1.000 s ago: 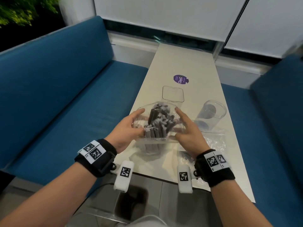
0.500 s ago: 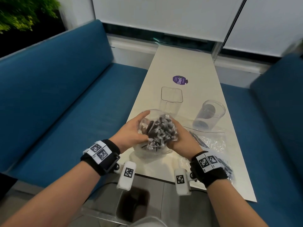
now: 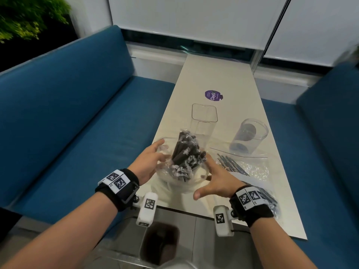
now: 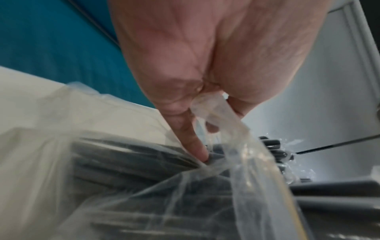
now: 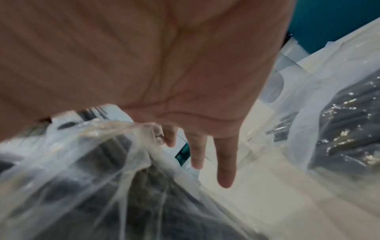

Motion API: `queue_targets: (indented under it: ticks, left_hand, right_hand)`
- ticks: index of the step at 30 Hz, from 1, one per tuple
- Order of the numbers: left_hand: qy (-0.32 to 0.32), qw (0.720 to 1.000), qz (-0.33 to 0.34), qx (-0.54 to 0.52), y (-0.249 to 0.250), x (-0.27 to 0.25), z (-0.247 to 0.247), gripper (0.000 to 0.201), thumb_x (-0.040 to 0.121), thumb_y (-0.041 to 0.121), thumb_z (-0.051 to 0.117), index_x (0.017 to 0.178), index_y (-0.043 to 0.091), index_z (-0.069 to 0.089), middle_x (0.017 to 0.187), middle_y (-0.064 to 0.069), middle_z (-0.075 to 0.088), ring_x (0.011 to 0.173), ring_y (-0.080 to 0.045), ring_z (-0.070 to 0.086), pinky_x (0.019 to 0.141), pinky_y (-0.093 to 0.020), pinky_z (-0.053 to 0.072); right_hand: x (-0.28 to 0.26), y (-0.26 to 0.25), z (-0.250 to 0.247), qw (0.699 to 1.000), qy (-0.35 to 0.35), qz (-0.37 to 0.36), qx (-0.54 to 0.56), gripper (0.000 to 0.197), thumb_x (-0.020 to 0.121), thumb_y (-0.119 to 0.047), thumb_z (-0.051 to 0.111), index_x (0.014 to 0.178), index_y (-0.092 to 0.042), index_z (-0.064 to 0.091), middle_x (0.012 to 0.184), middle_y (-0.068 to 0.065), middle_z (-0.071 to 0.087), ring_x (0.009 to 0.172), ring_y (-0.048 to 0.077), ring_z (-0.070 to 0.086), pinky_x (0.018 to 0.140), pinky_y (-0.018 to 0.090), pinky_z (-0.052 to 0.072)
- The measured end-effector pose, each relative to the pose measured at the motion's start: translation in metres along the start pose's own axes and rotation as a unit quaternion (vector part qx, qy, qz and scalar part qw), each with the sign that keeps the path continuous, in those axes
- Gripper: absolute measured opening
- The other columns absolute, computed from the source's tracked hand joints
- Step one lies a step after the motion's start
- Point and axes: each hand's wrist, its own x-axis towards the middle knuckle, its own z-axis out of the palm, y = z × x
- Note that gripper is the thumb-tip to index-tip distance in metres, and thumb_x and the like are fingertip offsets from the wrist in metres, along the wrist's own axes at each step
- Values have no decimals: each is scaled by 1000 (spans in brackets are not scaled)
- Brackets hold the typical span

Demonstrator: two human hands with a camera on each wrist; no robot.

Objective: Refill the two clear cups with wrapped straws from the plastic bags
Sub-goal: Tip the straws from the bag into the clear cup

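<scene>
A clear plastic bag holds a bundle of dark wrapped straws near the front of the white table. The straws stick out of the bag's mouth, slanting away toward the empty square clear cup. My left hand is on the bag's left side; in the left wrist view it pinches the bag's film, with the forefinger on the straws. My right hand lies spread against the bag's right side, fingers straight. The round clear cup stands to the right.
A second plastic bag of straws lies flat at the right, running under my right wrist. A purple sticker sits further back on the table. Blue benches flank both long sides. A dark bin stands below the front edge.
Both hands were cupped round the bundle; the right hand has let go and spread its fingers. The straws have tipped up and away toward the square cup, now further out of the bag.
</scene>
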Motion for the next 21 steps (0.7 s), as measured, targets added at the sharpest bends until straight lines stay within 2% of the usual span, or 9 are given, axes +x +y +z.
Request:
queue_targets:
  ticks: [3,4,6,8,11,14,16,18,21]
  left_hand:
    - [-18,1000,3,25,-3,-3,1,79,93,-23,40,158,21,34,148,-7,48,94,-17,68,67,-24,59]
    - [-41,998,14,46,-4,-3,3,83,92,-24,40,159,23,30,149,-7,47,96,-19,66,68,-27,58]
    - [-100,989,40,99,-5,-4,2,89,90,-25,45,161,26,26,151,-8,46,108,-22,63,81,-35,56]
    - [-119,978,60,158,-2,-5,-6,89,86,-20,52,160,24,30,157,-6,44,129,-17,57,104,-38,50]
    - [-157,974,47,160,3,-7,-24,92,68,6,63,155,22,38,163,-2,38,151,-15,34,125,-40,29]
    - [-232,954,33,189,5,-10,-40,126,52,38,89,161,18,26,167,7,27,154,-6,21,125,-29,16]
    - [-235,928,49,284,5,-12,-44,146,46,58,96,163,27,16,167,14,22,153,-2,18,122,-24,15]
    - [-205,914,87,338,5,-16,-36,142,54,44,99,163,34,9,164,17,27,147,2,29,116,-14,22]
    - [-201,928,153,274,-1,-12,-23,121,65,5,96,158,29,23,143,15,56,124,11,57,103,-11,46]
  right_hand:
    - [11,-5,13,995,54,-30,-81,138,43,-42,104,154,-41,21,158,-13,27,147,11,31,124,39,30]
    - [15,-9,19,990,94,-47,-93,130,44,-49,101,149,-43,25,154,-8,32,144,14,35,123,41,32]
    - [23,-13,28,980,175,-64,-66,100,48,-60,94,129,-61,35,143,-2,48,132,18,50,114,43,45]
    - [26,-14,29,972,228,-46,-38,82,55,-61,91,123,-56,47,134,-4,59,121,15,60,106,44,53]
    - [25,-4,26,966,256,-9,-22,84,61,-59,91,132,-32,54,126,-11,66,115,10,63,102,46,55]
    - [22,1,32,965,261,5,-21,82,60,-60,92,127,-33,54,123,-12,67,114,9,64,100,46,57]
    - [20,-2,36,964,265,-6,-16,83,61,-55,94,129,-34,53,127,-10,65,116,11,64,101,48,57]
    - [18,-8,41,976,217,-15,-16,93,64,-41,96,142,-34,45,140,-6,58,124,15,60,108,49,52]
    - [13,-15,48,990,112,-32,-82,123,62,-32,98,158,-32,21,161,2,37,143,21,45,118,49,41]
